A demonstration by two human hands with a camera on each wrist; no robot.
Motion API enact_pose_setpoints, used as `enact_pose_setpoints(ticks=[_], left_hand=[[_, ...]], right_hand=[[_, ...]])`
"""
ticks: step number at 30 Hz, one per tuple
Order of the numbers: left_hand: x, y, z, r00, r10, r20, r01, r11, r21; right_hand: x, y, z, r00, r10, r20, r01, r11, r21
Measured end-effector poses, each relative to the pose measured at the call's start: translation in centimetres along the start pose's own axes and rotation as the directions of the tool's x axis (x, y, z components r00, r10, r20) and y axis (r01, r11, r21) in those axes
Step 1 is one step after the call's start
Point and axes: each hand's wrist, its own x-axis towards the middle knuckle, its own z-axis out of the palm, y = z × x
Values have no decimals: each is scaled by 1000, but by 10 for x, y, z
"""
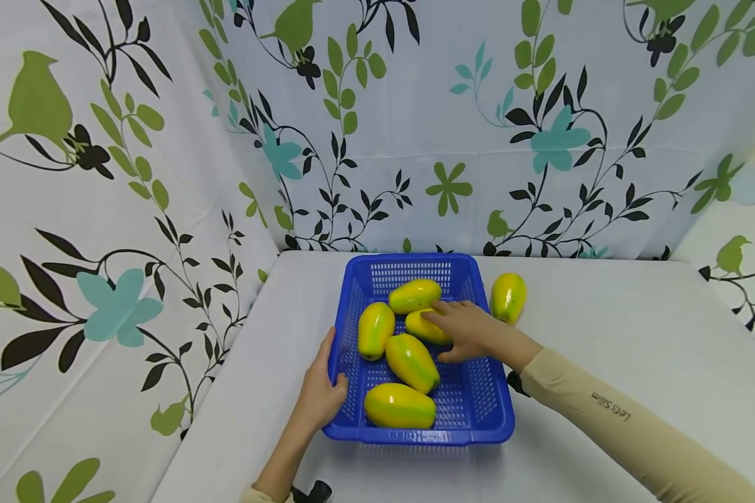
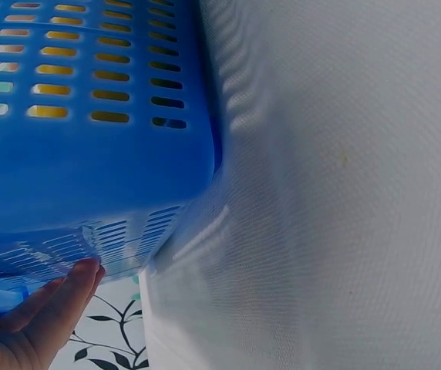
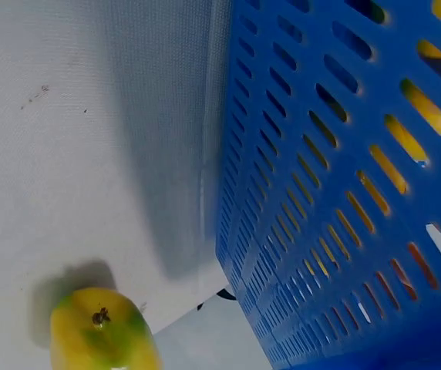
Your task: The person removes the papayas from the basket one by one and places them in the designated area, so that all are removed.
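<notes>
A blue plastic basket point(image 1: 415, 436) with slotted walls holds several yellow-green papayas, among them one near its front wall point(image 1: 400, 406) and one at the left point(image 1: 376, 330). My left hand point(image 1: 321, 391) holds the basket's left side, thumb over the rim; in the left wrist view its fingers point(image 2: 70, 301) lie along the outer wall. Inside the basket, my right hand point(image 1: 468, 330) reaches over a papaya point(image 1: 423, 327) with fingers spread on its top, partly covering it. Another papaya point(image 1: 508, 297) lies on the table outside the basket, right of it.
The basket stands on a white table point(image 1: 604, 335). A patterned curtain point(image 1: 403, 154) with leaves, flowers and birds hangs behind and along the left. The right wrist view shows the outside papaya point(image 3: 105, 331) close to the basket's slotted wall point(image 3: 297, 193).
</notes>
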Motion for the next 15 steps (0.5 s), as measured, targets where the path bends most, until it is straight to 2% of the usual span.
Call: enact_pose_setpoints(ticks=[4, 11, 15], left_hand=[[-1, 0, -1, 1000, -14, 0, 14, 1000, -2], [-1, 2, -2, 1000, -9, -1, 9, 1000, -13], [-1, 1, -1, 1000, -8, 2, 8, 1000, -10]], right_hand=[[4, 1, 1, 999, -10, -33, 9, 1000, -30], [6, 4, 5, 988, -65, -139, 54, 995, -80], [4, 5, 6, 984, -72, -165, 58, 994, -91]])
